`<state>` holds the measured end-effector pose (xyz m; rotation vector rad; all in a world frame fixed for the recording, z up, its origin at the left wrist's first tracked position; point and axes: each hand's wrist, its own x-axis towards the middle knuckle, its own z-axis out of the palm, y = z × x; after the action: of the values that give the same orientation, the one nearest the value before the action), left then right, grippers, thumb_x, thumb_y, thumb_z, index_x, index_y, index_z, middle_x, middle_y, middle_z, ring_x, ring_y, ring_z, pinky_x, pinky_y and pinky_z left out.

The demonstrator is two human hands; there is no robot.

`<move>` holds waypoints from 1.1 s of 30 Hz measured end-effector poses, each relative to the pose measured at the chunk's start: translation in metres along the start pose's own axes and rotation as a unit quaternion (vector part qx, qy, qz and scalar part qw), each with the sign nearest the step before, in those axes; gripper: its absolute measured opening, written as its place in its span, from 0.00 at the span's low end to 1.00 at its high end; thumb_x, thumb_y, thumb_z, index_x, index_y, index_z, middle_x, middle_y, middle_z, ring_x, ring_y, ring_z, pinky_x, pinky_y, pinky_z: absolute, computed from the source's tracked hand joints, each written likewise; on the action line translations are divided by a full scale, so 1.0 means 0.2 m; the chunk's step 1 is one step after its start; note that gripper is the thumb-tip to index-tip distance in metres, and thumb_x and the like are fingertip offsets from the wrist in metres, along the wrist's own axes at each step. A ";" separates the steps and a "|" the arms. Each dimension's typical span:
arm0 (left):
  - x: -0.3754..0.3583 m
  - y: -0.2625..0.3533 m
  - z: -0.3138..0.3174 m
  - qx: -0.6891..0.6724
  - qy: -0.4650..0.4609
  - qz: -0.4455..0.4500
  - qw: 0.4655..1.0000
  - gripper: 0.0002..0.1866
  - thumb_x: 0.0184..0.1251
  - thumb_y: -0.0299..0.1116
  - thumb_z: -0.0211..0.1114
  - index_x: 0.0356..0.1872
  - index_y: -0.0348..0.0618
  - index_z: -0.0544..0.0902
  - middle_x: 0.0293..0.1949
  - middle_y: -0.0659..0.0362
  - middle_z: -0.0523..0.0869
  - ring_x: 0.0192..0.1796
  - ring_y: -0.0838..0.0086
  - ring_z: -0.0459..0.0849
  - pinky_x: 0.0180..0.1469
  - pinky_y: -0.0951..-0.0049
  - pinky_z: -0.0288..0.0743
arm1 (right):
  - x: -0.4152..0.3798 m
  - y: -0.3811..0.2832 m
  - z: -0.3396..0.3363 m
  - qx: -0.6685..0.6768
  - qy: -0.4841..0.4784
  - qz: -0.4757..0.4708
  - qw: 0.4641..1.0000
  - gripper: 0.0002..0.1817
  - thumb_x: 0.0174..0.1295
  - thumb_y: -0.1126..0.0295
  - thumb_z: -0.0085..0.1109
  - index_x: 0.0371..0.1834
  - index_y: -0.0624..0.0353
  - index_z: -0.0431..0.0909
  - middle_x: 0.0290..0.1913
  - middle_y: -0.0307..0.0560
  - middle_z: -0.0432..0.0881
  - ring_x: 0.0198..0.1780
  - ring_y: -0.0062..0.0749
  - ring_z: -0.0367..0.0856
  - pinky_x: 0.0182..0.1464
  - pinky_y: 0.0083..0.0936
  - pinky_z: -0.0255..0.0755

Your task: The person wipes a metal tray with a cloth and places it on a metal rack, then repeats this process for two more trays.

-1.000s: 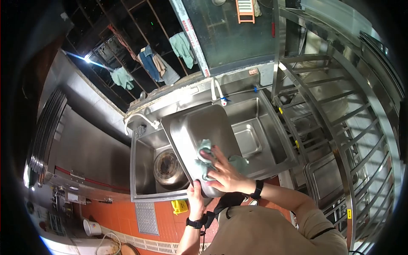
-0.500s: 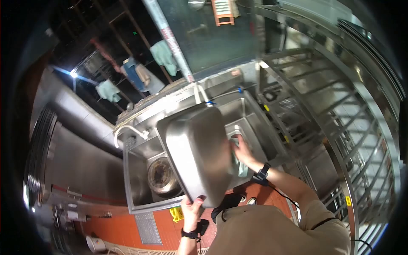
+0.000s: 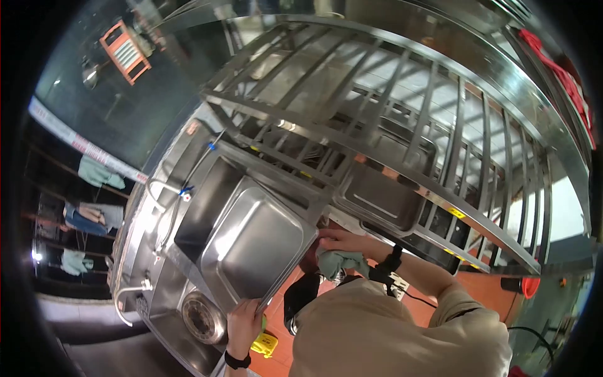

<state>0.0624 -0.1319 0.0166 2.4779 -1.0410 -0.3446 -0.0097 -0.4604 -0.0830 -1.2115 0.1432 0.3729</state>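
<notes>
A deep rectangular stainless steel pan (image 3: 257,245) is held over the sink (image 3: 210,182), its hollow side appearing to face up. My left hand (image 3: 244,323) grips the near rim, fingers curled over the edge. At the pan's right corner is my right hand (image 3: 338,242), closed, with a grey-green cloth (image 3: 342,262) bunched in it. Its fingertips touch the rim; exactly how they grip there is partly hidden.
A round metal pan (image 3: 203,317) sits in the left basin, beside white taps (image 3: 132,290). To the right stands a slatted metal rack (image 3: 377,157) with another steel pan (image 3: 380,195). On the red floor lies a yellow object (image 3: 264,345).
The view has swung right. The pan has turned from showing its underside to showing its hollow side. My right hand has gone from beside the pan to its corner, bringing the cloth.
</notes>
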 end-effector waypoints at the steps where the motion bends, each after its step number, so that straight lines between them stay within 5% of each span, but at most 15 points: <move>1: 0.06 0.02 0.00 0.028 -0.012 0.033 0.999 0.08 0.55 0.27 0.64 0.36 0.38 0.81 0.31 0.52 0.83 0.35 0.56 0.81 0.37 0.59 0.75 | -0.05 0.00 -0.01 -0.004 0.039 0.004 0.999 0.37 0.66 0.46 0.55 0.70 0.59 0.61 0.54 0.47 0.75 0.54 0.29 0.74 0.55 0.27 0.70; 3: 0.17 0.05 0.03 0.064 -0.035 0.081 0.994 0.10 0.55 0.25 0.62 0.39 0.38 0.79 0.33 0.53 0.83 0.39 0.57 0.81 0.38 0.59 0.76 | -0.17 -0.05 -0.02 -0.032 0.070 0.006 0.997 0.45 0.64 0.41 0.56 0.75 0.56 0.51 0.57 0.53 0.74 0.58 0.35 0.73 0.57 0.29 0.69; 8: 0.43 0.17 0.19 0.089 -0.020 0.169 0.981 0.10 0.54 0.25 0.61 0.38 0.39 0.78 0.32 0.54 0.81 0.39 0.59 0.81 0.39 0.60 0.77 | -0.23 0.03 0.08 -0.081 0.151 -0.025 0.985 0.49 0.62 0.41 0.59 0.76 0.60 0.47 0.57 0.58 0.74 0.60 0.38 0.73 0.62 0.31 0.65; 11: 0.52 0.28 0.26 0.092 -0.034 0.204 0.974 0.11 0.53 0.25 0.61 0.39 0.39 0.78 0.31 0.54 0.81 0.39 0.59 0.81 0.40 0.60 0.77 | -0.18 0.05 0.13 0.011 0.296 -0.051 0.954 0.49 0.61 0.41 0.59 0.71 0.72 0.54 0.55 0.57 0.76 0.57 0.34 0.75 0.62 0.30 0.65; 14: 0.56 0.31 0.25 0.094 -0.029 0.244 0.965 0.12 0.52 0.25 0.62 0.40 0.40 0.79 0.31 0.54 0.81 0.38 0.59 0.80 0.40 0.61 0.77 | -0.25 -0.06 0.06 0.152 0.272 0.023 0.950 0.43 0.63 0.41 0.57 0.66 0.70 0.62 0.54 0.51 0.77 0.52 0.27 0.77 0.55 0.25 0.71; 15: 0.55 0.31 0.24 0.108 -0.034 0.234 0.966 0.13 0.52 0.25 0.62 0.41 0.41 0.79 0.31 0.55 0.81 0.38 0.60 0.80 0.40 0.62 0.77 | -0.30 -0.12 0.07 0.160 0.282 -0.008 0.946 0.38 0.65 0.42 0.56 0.63 0.68 0.67 0.52 0.45 0.78 0.46 0.21 0.77 0.46 0.20 0.74; 19: 0.50 0.24 0.26 0.076 -0.028 0.244 0.966 0.13 0.50 0.25 0.62 0.41 0.41 0.79 0.29 0.55 0.79 0.37 0.60 0.80 0.39 0.62 0.77 | -0.27 -0.02 0.06 0.151 0.292 -0.035 0.944 0.37 0.65 0.43 0.56 0.63 0.67 0.66 0.50 0.44 0.78 0.45 0.21 0.78 0.43 0.20 0.74; 25: 0.35 0.01 0.20 0.092 -0.001 0.117 0.989 0.06 0.57 0.26 0.61 0.36 0.39 0.78 0.27 0.53 0.78 0.36 0.58 0.79 0.37 0.60 0.76 | 0.01 0.10 0.13 0.044 0.183 -0.011 0.982 0.35 0.64 0.46 0.58 0.67 0.59 0.64 0.52 0.44 0.78 0.51 0.25 0.76 0.51 0.23 0.72; 30: -0.07 -0.37 0.09 0.004 0.094 -0.107 0.990 0.07 0.61 0.29 0.64 0.30 0.37 0.77 0.24 0.49 0.75 0.28 0.51 0.75 0.29 0.57 0.66 | 0.42 0.34 0.14 0.031 0.216 0.011 0.976 0.16 0.62 0.61 0.61 0.47 0.61 0.79 0.41 0.42 0.82 0.44 0.24 0.80 0.44 0.21 0.73; 32: -0.30 -0.43 0.02 -0.022 0.136 -0.169 0.976 0.06 0.61 0.27 0.65 0.29 0.36 0.77 0.22 0.49 0.74 0.26 0.53 0.74 0.29 0.60 0.66 | 0.53 0.38 0.20 0.170 0.156 0.072 0.970 0.13 0.61 0.64 0.60 0.42 0.62 0.80 0.36 0.41 0.82 0.38 0.24 0.80 0.40 0.22 0.73; 33: -0.41 -0.43 -0.01 -0.026 0.151 -0.191 0.970 0.06 0.61 0.27 0.65 0.30 0.36 0.78 0.22 0.50 0.74 0.25 0.55 0.73 0.28 0.61 0.66 | 0.60 0.45 0.24 0.128 0.127 -0.021 0.983 0.10 0.62 0.66 0.59 0.36 0.62 0.79 0.31 0.40 0.80 0.35 0.24 0.80 0.37 0.22 0.73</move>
<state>0.0597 -0.0186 -0.0164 2.5711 -0.4263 -0.0984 0.0655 -0.3641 -0.1825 -1.0005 0.3740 0.1561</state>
